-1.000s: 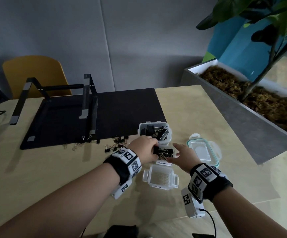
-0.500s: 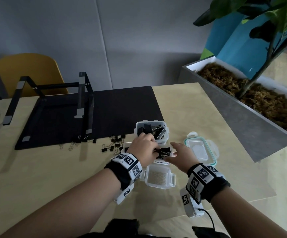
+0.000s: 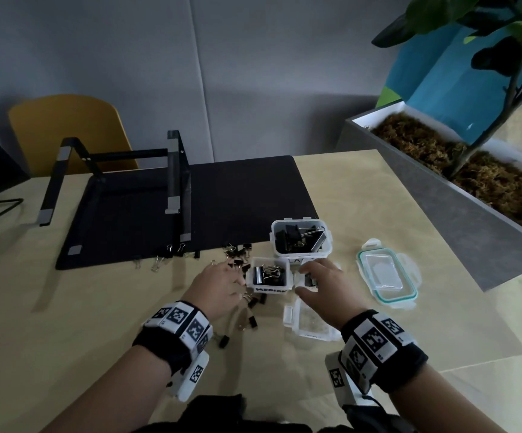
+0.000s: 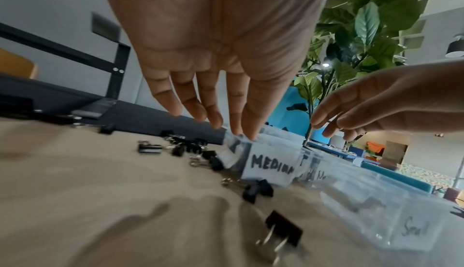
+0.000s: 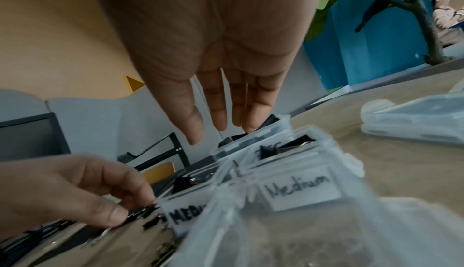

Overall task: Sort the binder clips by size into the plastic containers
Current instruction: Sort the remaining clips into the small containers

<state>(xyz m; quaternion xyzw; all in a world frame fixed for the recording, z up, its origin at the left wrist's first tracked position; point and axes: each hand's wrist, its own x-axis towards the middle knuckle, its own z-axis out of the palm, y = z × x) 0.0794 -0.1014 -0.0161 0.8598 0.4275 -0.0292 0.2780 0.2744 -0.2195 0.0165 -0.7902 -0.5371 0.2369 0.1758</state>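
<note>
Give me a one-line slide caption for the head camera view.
Both hands, left hand and right hand, reach around labelled plastic containers amid loose binder clips.

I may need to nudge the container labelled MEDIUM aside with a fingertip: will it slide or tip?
The MEDIUM container is low, squat thin plastic holding only a few clips, so probably light; it should slide on the smooth table rather than tip. Loose clips against its front might snag it.

I count four plastic containers [image 3: 299,235]: one far, two side by side in the middle, one near. One loose lid [image 3: 387,273] lies right. The loose binder clips [image 3: 238,257], left, are too many and too small to count.
</note>
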